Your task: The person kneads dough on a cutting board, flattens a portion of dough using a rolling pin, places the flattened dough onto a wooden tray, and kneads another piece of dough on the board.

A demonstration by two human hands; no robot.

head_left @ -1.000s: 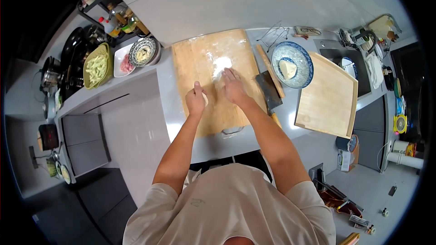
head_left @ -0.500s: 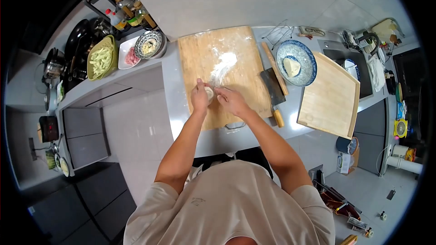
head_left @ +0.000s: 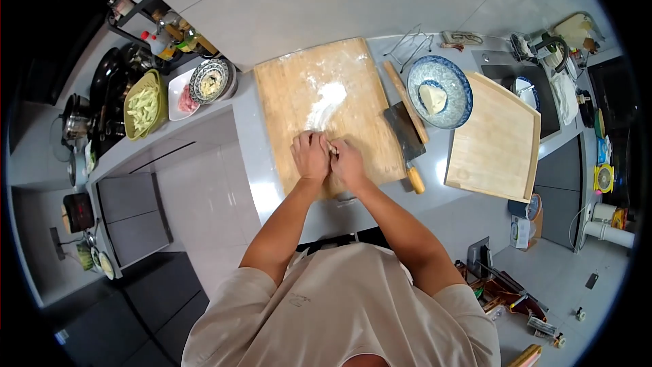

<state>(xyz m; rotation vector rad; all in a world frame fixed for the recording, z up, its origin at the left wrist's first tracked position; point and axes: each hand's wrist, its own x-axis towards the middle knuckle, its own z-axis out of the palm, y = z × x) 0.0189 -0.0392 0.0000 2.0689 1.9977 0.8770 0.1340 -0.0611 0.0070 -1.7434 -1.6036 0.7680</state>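
Observation:
On the wooden board [head_left: 285, 88], my left hand [head_left: 312, 156] lies curled over a small piece of pale dough [head_left: 333, 149]. My right hand [head_left: 348, 163] presses against it from the right, its fingers bent. Most of the dough is hidden under my fingers; only a bit shows in the gap. A streak of white flour [head_left: 327, 104] spreads on the board just beyond my hands. To the right lie a cleaver [head_left: 406, 132] with a wooden handle and a rolling pin [head_left: 405, 103]. A blue patterned bowl [head_left: 456, 95] holds a larger lump of dough [head_left: 433, 98].
Right of the bowl is a wooden tray [head_left: 492, 143], its corner reaching the sink [head_left: 543, 105]. On the left counter stand a basket of cut green vegetables [head_left: 145, 109], a white dish of meat [head_left: 178, 98] and a patterned bowl [head_left: 212, 81]. Bottles [head_left: 183, 37] fill a rack behind.
My hands have closed in over the dough and shifted slightly toward me. Earlier the round dough showed between them, with my right hand more open. The whole view has turned a little.

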